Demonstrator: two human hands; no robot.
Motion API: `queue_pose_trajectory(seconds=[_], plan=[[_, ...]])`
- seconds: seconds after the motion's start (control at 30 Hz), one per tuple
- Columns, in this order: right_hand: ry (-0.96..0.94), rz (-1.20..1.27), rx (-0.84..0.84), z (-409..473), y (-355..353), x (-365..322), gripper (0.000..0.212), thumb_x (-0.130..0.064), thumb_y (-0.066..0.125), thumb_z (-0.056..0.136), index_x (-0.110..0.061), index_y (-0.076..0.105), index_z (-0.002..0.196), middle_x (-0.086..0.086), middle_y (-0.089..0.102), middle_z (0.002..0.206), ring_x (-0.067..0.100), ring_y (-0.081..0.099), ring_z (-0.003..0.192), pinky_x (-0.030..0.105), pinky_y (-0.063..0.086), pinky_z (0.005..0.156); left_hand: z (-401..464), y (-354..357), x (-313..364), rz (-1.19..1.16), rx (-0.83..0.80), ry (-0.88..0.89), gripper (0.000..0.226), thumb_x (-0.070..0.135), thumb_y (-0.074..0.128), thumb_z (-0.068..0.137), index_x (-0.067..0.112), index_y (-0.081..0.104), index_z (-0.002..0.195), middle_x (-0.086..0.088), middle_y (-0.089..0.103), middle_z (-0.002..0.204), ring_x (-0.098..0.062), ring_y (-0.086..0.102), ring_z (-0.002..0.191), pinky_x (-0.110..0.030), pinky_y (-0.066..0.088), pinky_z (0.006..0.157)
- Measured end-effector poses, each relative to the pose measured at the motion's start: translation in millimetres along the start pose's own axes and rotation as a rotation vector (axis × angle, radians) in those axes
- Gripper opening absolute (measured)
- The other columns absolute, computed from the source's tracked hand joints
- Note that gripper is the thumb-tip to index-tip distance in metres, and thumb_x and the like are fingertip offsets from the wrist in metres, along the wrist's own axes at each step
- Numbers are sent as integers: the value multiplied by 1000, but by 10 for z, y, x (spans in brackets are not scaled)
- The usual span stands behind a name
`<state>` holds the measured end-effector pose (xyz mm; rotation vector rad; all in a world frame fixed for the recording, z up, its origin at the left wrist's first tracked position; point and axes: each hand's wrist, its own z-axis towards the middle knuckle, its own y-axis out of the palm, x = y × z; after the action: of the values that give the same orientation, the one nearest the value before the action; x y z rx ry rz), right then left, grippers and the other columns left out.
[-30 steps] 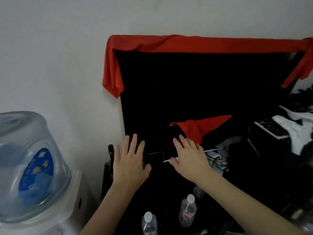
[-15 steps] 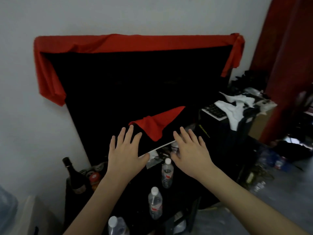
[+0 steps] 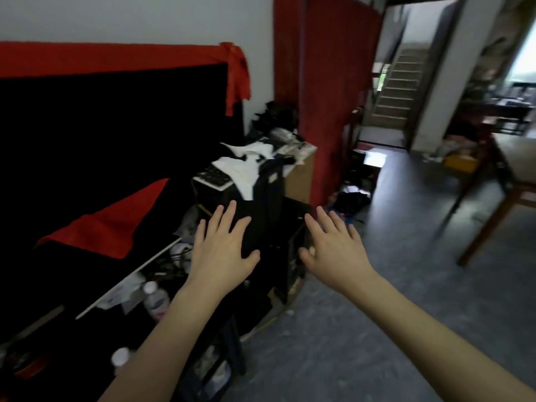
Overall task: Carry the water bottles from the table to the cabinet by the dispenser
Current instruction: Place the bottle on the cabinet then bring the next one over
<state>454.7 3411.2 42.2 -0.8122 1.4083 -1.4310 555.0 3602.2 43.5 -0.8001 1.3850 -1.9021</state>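
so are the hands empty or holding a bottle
Empty: left hand and right hand are spread flat, fingers apart, nothing in either.

- dark cabinet (image 3: 203, 323), low, cluttered top
- two water bottles on it: one (image 3: 155, 300) by white papers (image 3: 121, 294), one (image 3: 120, 358) nearer the camera
- red cloth (image 3: 116, 224) draped behind
- grey floor (image 3: 377, 314) on the right

Matt red cloth (image 3: 116, 58) drapes over a flat black panel (image 3: 110, 129), which gives back no shine. The two bottles (image 3: 155, 300) below are clear plastic with white caps. The floor (image 3: 406, 300) is grey, rough and speckled, like bare concrete. The table (image 3: 510, 184) at right has reddish-brown wooden legs. Crumpled white paper or cloth (image 3: 246, 169) lies on the clutter.
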Motion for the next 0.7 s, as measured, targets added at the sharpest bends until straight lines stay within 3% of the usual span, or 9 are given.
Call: queue_pose_trajectory(seconds=[0.3, 0.5, 0.7], plan=[[408, -33, 27, -745, -248, 1198, 73, -52, 42, 98, -24, 11, 158, 4, 0, 168, 27, 1, 154, 54, 14, 122, 436, 184, 1481, -119, -125, 382, 72, 58, 49, 96, 33, 23, 158, 2, -5, 170, -20, -4, 157, -45, 3, 125], [651, -23, 63, -1188, -324, 1509, 72, -53, 43, 97, -25, 14, 157, 3, 1, 168, 26, 2, 154, 53, 12, 122, 481, 325, 2097, -174, -153, 591, 72, 59, 49, 95, 33, 24, 158, 2, -5, 170, -19, -2, 157, -44, 4, 125], [765, -44, 70, -1365, -295, 1570, 74, -55, 43, 97, -25, 14, 158, 3, 2, 168, 26, 2, 154, 53, 12, 122, 507, 410, 2341, -236, -171, 706, 71, 58, 49, 96, 33, 24, 157, 1, -5, 170, -19, -2, 157, -46, 3, 126]])
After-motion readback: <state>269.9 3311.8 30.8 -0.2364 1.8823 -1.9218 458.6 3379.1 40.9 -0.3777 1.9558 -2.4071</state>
